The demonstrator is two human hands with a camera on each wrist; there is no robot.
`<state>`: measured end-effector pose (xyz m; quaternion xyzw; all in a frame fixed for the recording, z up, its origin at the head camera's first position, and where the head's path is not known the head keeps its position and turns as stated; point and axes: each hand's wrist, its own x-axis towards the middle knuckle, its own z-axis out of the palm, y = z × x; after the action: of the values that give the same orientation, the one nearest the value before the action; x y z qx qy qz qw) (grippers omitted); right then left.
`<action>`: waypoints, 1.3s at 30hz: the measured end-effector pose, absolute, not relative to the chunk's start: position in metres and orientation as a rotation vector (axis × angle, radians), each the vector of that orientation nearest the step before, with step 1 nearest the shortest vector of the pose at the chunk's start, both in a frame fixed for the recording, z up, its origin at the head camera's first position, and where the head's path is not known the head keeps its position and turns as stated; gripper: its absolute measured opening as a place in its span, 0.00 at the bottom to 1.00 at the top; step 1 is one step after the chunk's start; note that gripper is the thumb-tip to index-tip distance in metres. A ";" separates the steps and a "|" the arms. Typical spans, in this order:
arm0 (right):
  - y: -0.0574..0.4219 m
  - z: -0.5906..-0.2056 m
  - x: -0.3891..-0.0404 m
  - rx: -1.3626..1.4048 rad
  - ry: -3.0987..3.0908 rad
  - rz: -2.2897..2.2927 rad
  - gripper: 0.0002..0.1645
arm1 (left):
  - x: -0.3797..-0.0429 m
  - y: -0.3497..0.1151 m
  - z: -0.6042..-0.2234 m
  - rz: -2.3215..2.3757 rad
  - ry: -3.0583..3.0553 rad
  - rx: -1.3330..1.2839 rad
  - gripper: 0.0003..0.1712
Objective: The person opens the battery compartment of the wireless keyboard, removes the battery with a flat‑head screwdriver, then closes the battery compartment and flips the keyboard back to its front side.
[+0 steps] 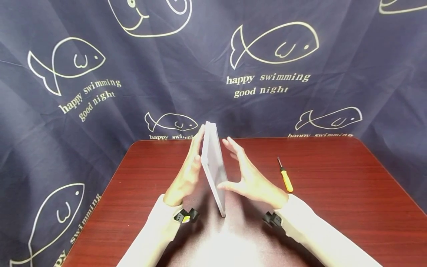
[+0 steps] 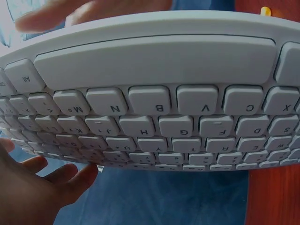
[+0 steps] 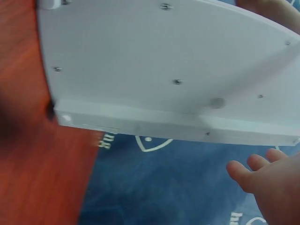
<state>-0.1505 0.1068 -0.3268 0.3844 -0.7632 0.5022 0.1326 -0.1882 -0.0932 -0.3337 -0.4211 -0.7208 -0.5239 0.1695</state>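
A white keyboard (image 1: 214,167) stands on end between both hands, seen nearly edge-on from the head. Its keys face the left hand, and the left wrist view shows a long space bar (image 2: 154,61). On the other side, the right wrist view shows its flat back (image 3: 117,51) with several small screws. The left hand (image 1: 186,174) lies along the key side with fingers extended, fingertips near the far edge. The right hand (image 1: 255,181) is spread on the back side, its thumb reaching the keyboard and its other fingers apart from it. Whether the lower end touches the table is unclear.
A screwdriver (image 1: 287,181) with a yellow handle lies right of the right hand on the reddish-brown wooden table (image 1: 333,178). A dark blue curtain (image 1: 207,85) with fish drawings hangs behind the table. Small black cameras sit on both wrists.
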 end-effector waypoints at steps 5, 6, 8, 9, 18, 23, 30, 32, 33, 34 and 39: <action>0.105 -0.312 -0.152 1.165 -2.115 1.451 0.67 | -0.187 -0.092 -0.338 -1.542 -2.090 -1.176 0.42; 0.106 -0.310 -0.153 1.171 -2.101 1.452 0.66 | -0.186 -0.091 -0.338 -1.554 -2.095 -1.179 0.43; 0.106 -0.305 -0.154 1.176 -2.083 1.453 0.65 | -0.186 -0.090 -0.339 -1.568 -2.104 -1.184 0.44; 0.107 -0.303 -0.155 1.178 -2.078 1.449 0.65 | -0.186 -0.090 -0.340 -1.565 -2.108 -1.187 0.44; 0.109 -0.287 -0.154 1.195 -2.081 1.406 0.66 | -0.185 -0.085 -0.350 -1.534 -2.129 -1.223 0.44; 0.113 -0.281 -0.153 1.196 -2.082 1.402 0.66 | -0.183 -0.083 -0.358 -1.519 -2.177 -1.216 0.44; 0.120 -0.278 -0.153 1.170 -2.122 1.366 0.62 | -0.178 -0.077 -0.368 -1.538 -2.257 -1.203 0.41; 0.123 -0.278 -0.151 1.154 -2.144 1.345 0.63 | -0.178 -0.075 -0.372 -1.559 -2.278 -1.208 0.40; 0.126 -0.277 -0.150 1.145 -2.157 1.332 0.63 | -0.178 -0.075 -0.375 -1.552 -2.296 -1.208 0.39; 0.128 -0.277 -0.149 1.134 -2.174 1.320 0.63 | -0.177 -0.074 -0.379 -1.538 -2.328 -1.197 0.38; 0.147 -0.279 -0.144 1.085 -2.243 1.226 0.62 | -0.180 -0.071 -0.403 -1.342 -2.534 -1.125 0.37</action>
<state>-0.1443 0.1472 -0.2791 0.3843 -0.7943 0.4343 0.1814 -0.1801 -0.0713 -0.4027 -0.3650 -0.8224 -0.4354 0.0306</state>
